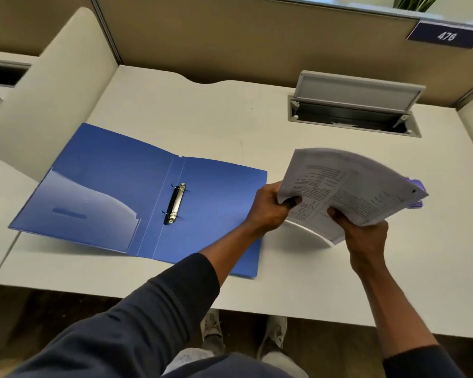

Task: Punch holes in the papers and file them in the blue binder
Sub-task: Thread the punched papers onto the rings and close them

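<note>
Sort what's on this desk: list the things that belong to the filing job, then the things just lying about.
Job: stack of papers, held in left hand and right hand; open blue binder; purple hole punch behind the papers.

Lying about: open cable hatch; number sign; plant.

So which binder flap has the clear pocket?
The left flap of the blue binder: a translucent pocket covers its lower part. The right flap is plain blue, beside the ring clip.

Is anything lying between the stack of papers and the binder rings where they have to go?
Nothing visible. The stack of papers, held in the left hand and right hand, is lifted just right of the open blue binder. Its right cover is bare and the ring mechanism looks open.
</note>
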`<act>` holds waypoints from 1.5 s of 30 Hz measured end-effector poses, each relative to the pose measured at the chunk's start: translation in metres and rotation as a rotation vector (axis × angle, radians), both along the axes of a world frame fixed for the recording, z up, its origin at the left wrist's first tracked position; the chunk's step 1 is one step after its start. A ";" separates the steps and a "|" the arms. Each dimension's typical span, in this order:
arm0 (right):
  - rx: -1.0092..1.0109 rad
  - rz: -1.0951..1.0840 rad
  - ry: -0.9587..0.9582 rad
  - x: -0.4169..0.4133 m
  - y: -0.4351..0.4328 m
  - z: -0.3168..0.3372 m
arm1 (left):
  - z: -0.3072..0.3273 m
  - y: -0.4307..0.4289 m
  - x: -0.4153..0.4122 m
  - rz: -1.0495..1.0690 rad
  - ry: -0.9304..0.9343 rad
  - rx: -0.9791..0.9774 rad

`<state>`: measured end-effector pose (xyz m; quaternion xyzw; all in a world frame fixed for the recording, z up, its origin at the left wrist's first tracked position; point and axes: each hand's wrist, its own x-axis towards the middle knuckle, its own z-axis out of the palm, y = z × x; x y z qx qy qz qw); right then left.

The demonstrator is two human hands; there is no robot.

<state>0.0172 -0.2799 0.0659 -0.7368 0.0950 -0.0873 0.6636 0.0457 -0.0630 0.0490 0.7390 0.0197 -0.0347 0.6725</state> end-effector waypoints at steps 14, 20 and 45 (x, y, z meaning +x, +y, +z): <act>-0.191 0.319 0.134 0.051 0.064 0.070 | 0.048 0.096 -0.015 0.181 0.262 -0.344; -0.085 0.334 0.307 0.048 0.132 0.027 | 0.017 0.171 -0.050 0.455 0.516 -0.280; -0.229 0.373 0.527 0.040 0.218 -0.035 | -0.043 0.232 -0.080 0.783 0.795 -0.259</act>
